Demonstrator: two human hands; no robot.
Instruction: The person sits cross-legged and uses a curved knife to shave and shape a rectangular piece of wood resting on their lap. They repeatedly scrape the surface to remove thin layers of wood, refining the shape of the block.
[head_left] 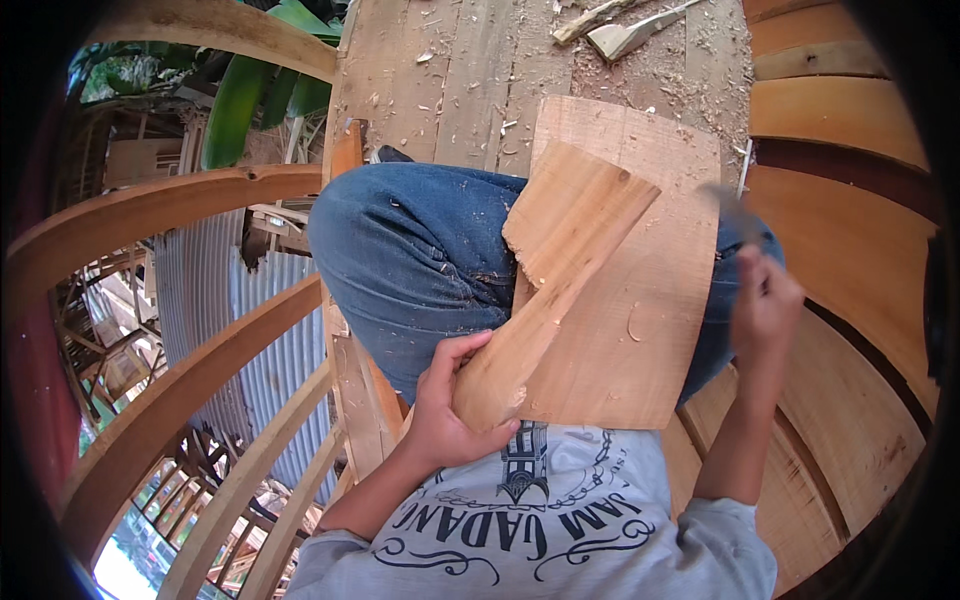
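Basically, 1 wood blank (560,270) is gripped at its near end by the left hand (445,410), over the board (630,340); a blurred blade (738,212) is gripped by the right hand (768,300). Strokes should be kept off fingers.

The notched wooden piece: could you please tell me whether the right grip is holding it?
No, the left grip holds the near end of the notched wooden piece, while the right grip holds a blurred tool.
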